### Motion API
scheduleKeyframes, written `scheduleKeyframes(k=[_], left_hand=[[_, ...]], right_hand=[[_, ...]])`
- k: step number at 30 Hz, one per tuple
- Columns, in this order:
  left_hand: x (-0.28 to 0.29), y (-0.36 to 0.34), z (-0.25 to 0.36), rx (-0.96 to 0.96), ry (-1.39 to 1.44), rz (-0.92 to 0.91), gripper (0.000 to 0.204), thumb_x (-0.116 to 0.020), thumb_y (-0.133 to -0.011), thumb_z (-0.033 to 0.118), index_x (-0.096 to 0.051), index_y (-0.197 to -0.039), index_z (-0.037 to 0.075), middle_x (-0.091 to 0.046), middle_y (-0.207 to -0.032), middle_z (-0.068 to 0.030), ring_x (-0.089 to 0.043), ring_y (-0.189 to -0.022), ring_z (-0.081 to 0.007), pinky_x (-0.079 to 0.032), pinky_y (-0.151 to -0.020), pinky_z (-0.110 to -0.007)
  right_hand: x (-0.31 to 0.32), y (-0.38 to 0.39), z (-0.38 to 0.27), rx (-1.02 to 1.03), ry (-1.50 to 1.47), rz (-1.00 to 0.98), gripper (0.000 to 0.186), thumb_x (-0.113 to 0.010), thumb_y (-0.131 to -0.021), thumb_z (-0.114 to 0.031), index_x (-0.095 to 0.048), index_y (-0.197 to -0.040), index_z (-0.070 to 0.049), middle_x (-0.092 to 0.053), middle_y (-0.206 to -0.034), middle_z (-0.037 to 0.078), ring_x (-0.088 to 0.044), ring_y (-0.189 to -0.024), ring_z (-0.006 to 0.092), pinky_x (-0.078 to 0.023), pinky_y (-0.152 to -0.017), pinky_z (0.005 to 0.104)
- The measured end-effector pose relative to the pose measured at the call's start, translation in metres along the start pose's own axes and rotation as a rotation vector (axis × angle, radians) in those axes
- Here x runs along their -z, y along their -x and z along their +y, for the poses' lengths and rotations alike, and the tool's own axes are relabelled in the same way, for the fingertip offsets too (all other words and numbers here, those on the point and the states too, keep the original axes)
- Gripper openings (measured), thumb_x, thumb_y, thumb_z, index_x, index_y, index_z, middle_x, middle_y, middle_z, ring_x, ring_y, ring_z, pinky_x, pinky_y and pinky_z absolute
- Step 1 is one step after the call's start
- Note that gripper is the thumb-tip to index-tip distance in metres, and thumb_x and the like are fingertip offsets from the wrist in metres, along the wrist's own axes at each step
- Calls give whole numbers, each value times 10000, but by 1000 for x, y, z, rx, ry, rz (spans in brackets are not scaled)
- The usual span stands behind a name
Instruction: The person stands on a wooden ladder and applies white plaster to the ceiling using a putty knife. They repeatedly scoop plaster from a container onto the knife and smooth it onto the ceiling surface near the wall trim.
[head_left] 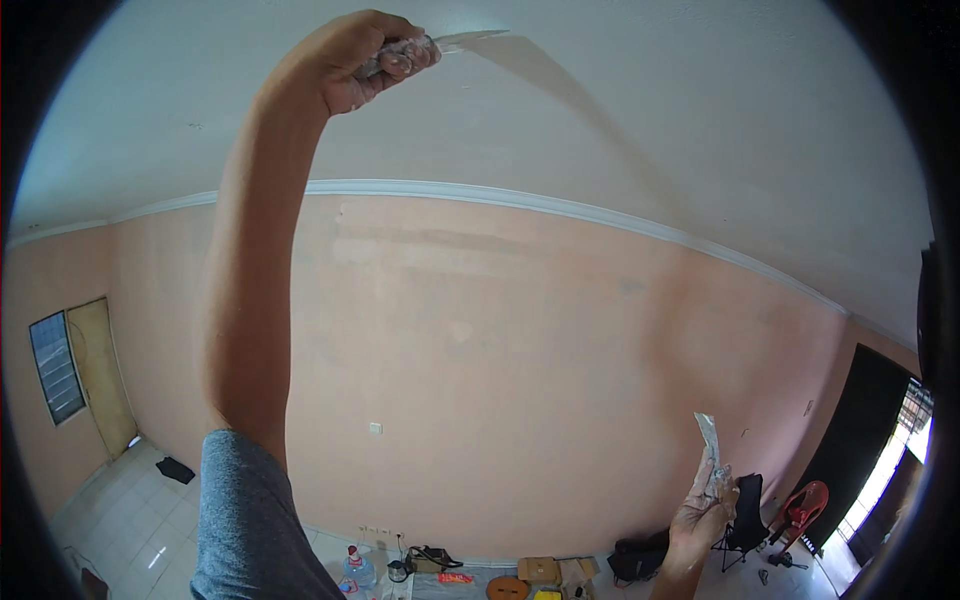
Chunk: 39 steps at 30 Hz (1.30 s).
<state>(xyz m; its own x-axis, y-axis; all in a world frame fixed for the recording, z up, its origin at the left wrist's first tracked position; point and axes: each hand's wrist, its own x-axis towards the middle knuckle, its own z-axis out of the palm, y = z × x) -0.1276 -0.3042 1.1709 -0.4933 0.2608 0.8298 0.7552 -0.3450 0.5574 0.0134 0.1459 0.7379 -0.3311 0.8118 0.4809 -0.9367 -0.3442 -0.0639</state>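
The left hand [365, 55], fist closed on a putty knife [445, 42], lays its blade rightward flat against the ceiling [650, 110], while the right hand [703, 515] grips another scraper [708, 440] far below.

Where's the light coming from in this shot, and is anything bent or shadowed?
Head view: daylight glares in at the doorway lower right; the putty knife in the left hand casts a long shadow across the ceiling; fisheye bends the white cornice; dark rim vignettes the corners.
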Motion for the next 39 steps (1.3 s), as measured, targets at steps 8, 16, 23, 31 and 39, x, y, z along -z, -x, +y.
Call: scheduleKeyframes(k=[8, 16, 23, 31, 39], left_hand=[[-15, 71, 13, -296, -327, -2, 322, -542, -936, 166, -588, -1110, -101, -614, -842, -68, -475, -579, -9, -369, -441, -124], [-67, 116, -135, -21, -81, 42, 472, -534, -842, 196, -564, -1216, -91, -646, -826, -150, -551, -521, -102, -378, -376, -205], [-215, 185, -304, 377, 269, -245, 508, -659, -812, 320, -588, -1135, -66, -646, -780, -122, -530, -478, -92, -347, -363, -204], [-374, 234, -369, 702, 751, -624, 334, -538, -882, 43, -554, -1201, -54, -621, -848, -75, -501, -585, -69, -393, -486, -197], [-429, 281, -338, 609, 740, -743, 300, -508, -914, 33, -532, -1191, -80, -617, -850, -75, -515, -648, -56, -406, -547, -201]], right_hand=[[26, -10, -2, -22, -40, -40, 332, -551, -955, -155, -521, -1132, 124, -544, -1267, 210, -492, -1243, 341, -385, -1133, 422], [39, -14, 1, 104, 359, 246, 251, -550, -918, -123, -523, -1097, 52, -575, -1144, 150, -571, -1103, 277, -490, -1016, 402], [61, -17, -63, 293, 258, 414, 196, -590, -891, -130, -573, -1061, -34, -621, -1119, 128, -634, -1056, 252, -563, -903, 395], [50, 44, -136, 629, 696, 534, 180, -582, -902, -107, -574, -1065, -32, -626, -1033, 67, -668, -938, 223, -587, -859, 356], [3, 81, -146, 599, 770, 508, 328, -580, -918, -188, -546, -1160, 29, -616, -1121, 142, -651, -997, 261, -573, -878, 381]])
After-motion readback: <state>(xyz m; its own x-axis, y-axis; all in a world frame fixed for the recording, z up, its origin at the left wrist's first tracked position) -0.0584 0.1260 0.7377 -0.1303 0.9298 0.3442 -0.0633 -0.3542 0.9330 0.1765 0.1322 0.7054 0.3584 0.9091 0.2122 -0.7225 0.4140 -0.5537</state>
